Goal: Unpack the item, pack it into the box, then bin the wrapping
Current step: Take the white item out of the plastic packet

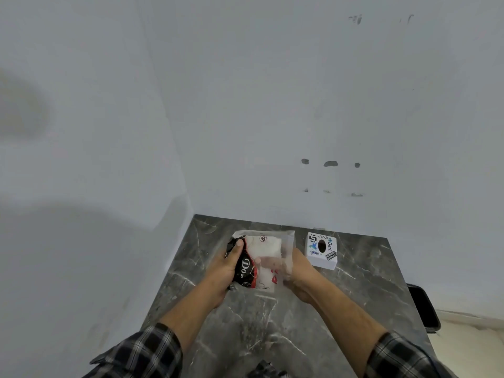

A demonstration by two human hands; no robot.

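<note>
A clear plastic wrapping bag (286,242) lies on the dark marble table (272,323). Inside it is a folded item (266,248), white with a black and red printed part. My left hand (225,270) grips the black part of the item at the bag's left side, thumb on top. My right hand (296,271) holds the bag's right side, fingers seen through the plastic. A small white box (323,251) with stickers and a dark oval hole on top stands just right of the bag, close to my right hand.
The table sits in a corner of pale walls, with its far edge against the wall. A black object (424,308) shows past the table's right edge. Something dark (267,372) lies at the table's near edge.
</note>
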